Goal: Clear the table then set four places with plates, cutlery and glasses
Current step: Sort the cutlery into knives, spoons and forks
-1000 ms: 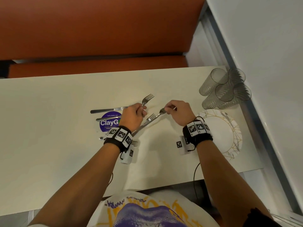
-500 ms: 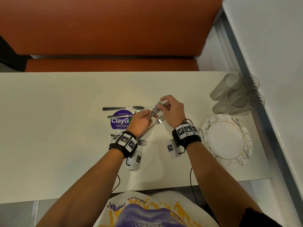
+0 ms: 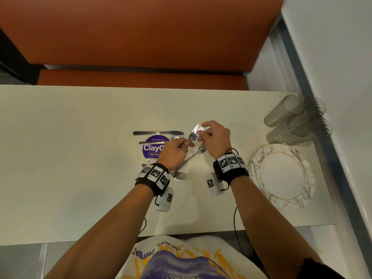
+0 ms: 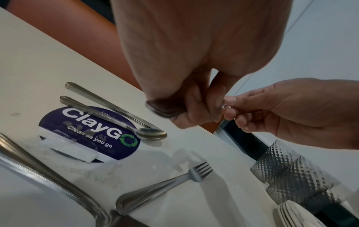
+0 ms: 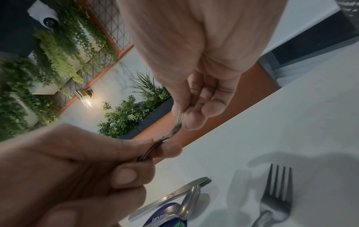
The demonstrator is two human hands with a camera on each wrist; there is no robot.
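Both hands hold one metal fork (image 3: 192, 135) just above the white table (image 3: 80, 158). My left hand (image 3: 186, 142) grips its handle, whose end shows under the palm in the left wrist view (image 4: 165, 109). My right hand (image 3: 201, 133) pinches the tines (image 5: 179, 121). A second fork (image 3: 194, 156) lies on the table below the hands, also in the wrist views (image 4: 165, 184) (image 5: 276, 192). A third fork's tines (image 3: 180, 175) stick out from under my left wrist. A knife (image 3: 158, 133) and a spoon (image 3: 155, 142) lie to the left.
A round purple ClayGo sticker (image 3: 151, 150) sits under the spoon. A stack of marbled plates (image 3: 281, 176) is at the right, with several ribbed glasses (image 3: 298, 121) behind it by the wall. An orange bench (image 3: 141, 37) runs along the far side.
The hands have come together on one fork and lifted it. The fork that my right hand pinched a second ago now lies on the table.
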